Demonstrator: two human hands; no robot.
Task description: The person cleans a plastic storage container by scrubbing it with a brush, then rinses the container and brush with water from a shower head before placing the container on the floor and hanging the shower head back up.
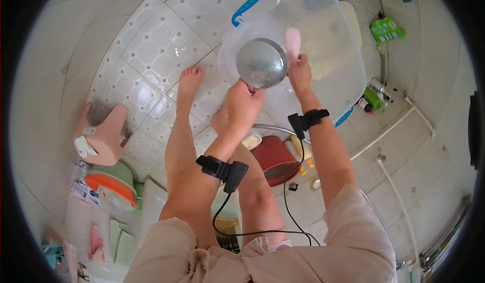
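Observation:
My left hand (242, 103) is closed around the handle of a round, shiny metal shower head (260, 63) with water drops on its back. Just right of it, my right hand (300, 73) grips the lower end of a pink, oval-ended brush-like thing (292, 41); whether it has bristles I cannot tell. Both hands are over a large clear plastic storage box (361, 63). One blue handle (252, 6) of the box shows at its far left, another (344, 116) near my right wrist. A silver hose (275, 127) curves below my left hand.
Wet patterned tiles (166, 50) cover the floor around my bare feet. A pink stool (103, 131) and stacked basins (113, 179) are at left. Below the box sits a dark red bucket (275, 156). Bottles (373, 98) and pipes (384, 131) line the right. Cables (285, 197) trail from my wrist straps.

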